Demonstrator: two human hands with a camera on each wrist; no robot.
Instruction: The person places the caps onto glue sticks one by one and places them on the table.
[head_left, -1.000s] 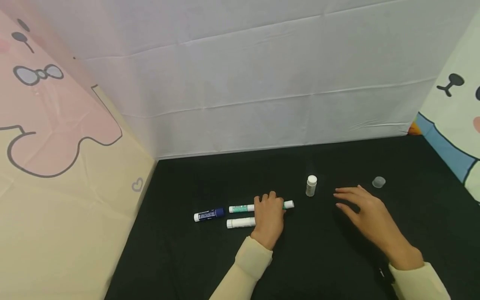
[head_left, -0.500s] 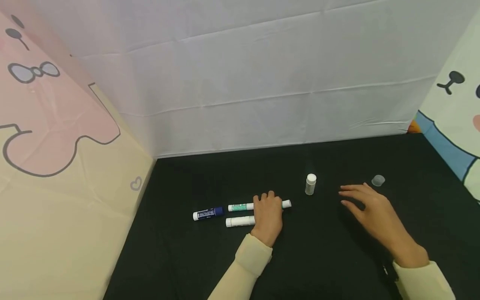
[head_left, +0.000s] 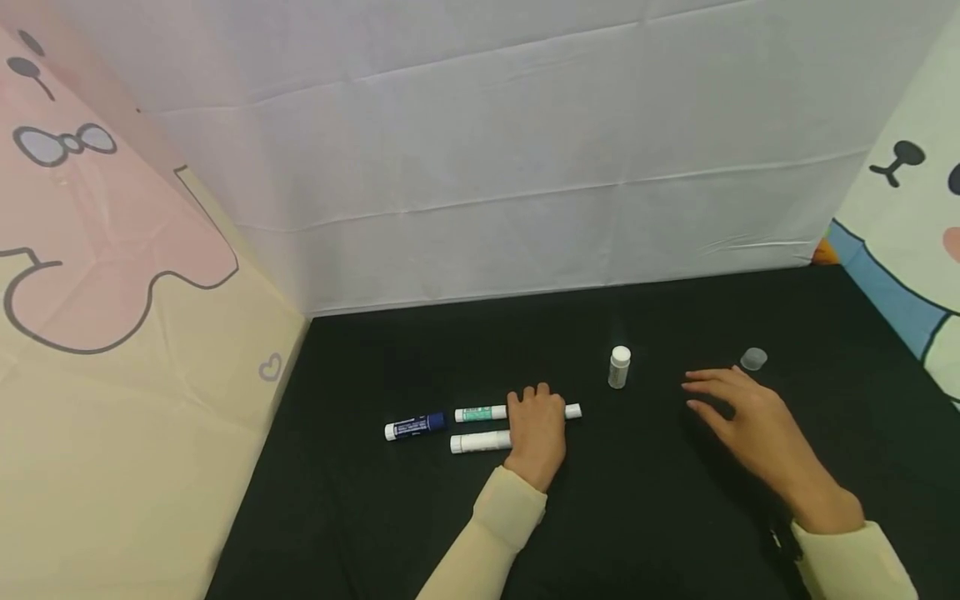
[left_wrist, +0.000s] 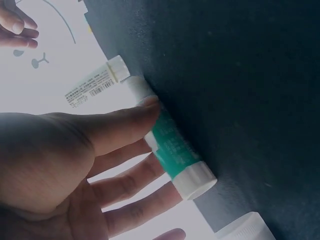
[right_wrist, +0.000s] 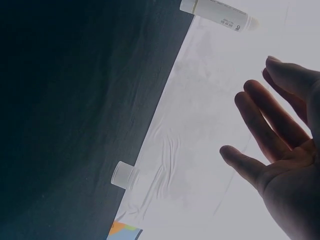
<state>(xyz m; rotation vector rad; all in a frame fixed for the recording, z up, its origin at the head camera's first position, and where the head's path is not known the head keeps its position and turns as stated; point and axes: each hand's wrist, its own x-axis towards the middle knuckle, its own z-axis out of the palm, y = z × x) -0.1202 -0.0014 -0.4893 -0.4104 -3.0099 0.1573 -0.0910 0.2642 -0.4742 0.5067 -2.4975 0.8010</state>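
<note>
In the left wrist view my left hand (left_wrist: 125, 165) pinches a glue stick with a green label (left_wrist: 172, 145) between thumb and fingers. From the head view, my left hand (head_left: 536, 429) hides most of it; a white end (head_left: 573, 412) shows on the right. Just left of that hand lie a green-and-white glue stick (head_left: 480, 413) and a white glue stick (head_left: 480, 442), both partly covered. A small glue stick with a white top (head_left: 618, 367) stands upright between the hands. My right hand (head_left: 757, 433) hovers with fingers apart, holding nothing, near a translucent cap (head_left: 753, 358).
Farther left on the black tabletop (head_left: 637, 517) lies a dark blue glue stick with a white end (head_left: 414, 427). A white cloth wall (head_left: 480, 183) rises at the back. Printed cartoon cloths close off the left (head_left: 112, 400) and right sides.
My right hand has drifted a little to the right, away from the upright glue stick. The left hand stays nearly where it was, around the green-labelled glue stick.
</note>
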